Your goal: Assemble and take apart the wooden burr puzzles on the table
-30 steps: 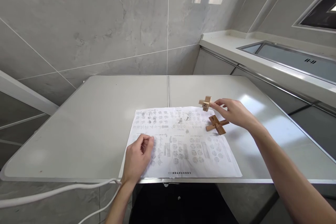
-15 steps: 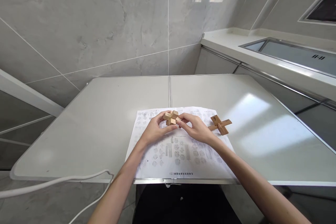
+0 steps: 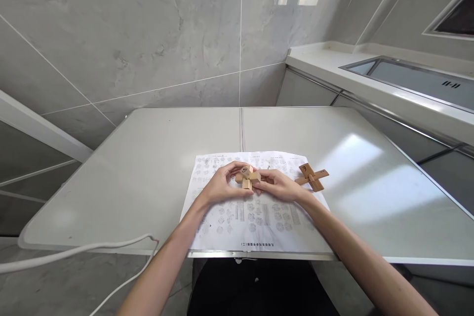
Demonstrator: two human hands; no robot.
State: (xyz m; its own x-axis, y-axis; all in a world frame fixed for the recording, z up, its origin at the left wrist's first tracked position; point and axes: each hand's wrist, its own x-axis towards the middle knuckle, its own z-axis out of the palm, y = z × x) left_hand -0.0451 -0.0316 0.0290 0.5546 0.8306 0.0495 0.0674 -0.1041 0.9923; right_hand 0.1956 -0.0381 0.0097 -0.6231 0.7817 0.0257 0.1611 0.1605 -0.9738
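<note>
Together, both hands close around one small thing above the middle of the worktop's near half. The left hand curves round the left side of a pale wooden block cluster, its thumb along the near side and its fingers along the far side. The right hand pinches the same cluster from the right, fingertips against a stubby arm. Short square-ended arms stick out several ways, and one end turned upward bears a dark character. Whether the cluster touches what is below it, I cannot tell.

Beneath the hands lies a white printed sheet, covered with rows of small grey drawings and reaching to the near edge of the worktop. Just beyond the right hand, a darker wooden cross lies at the sheet's right edge, dark marks on two of its arms.

Further out, a white cable loops near the worktop's front edge on the left. Grey marbled tiles cover the wall behind, and to the right runs a white counter with a sink set in it.
</note>
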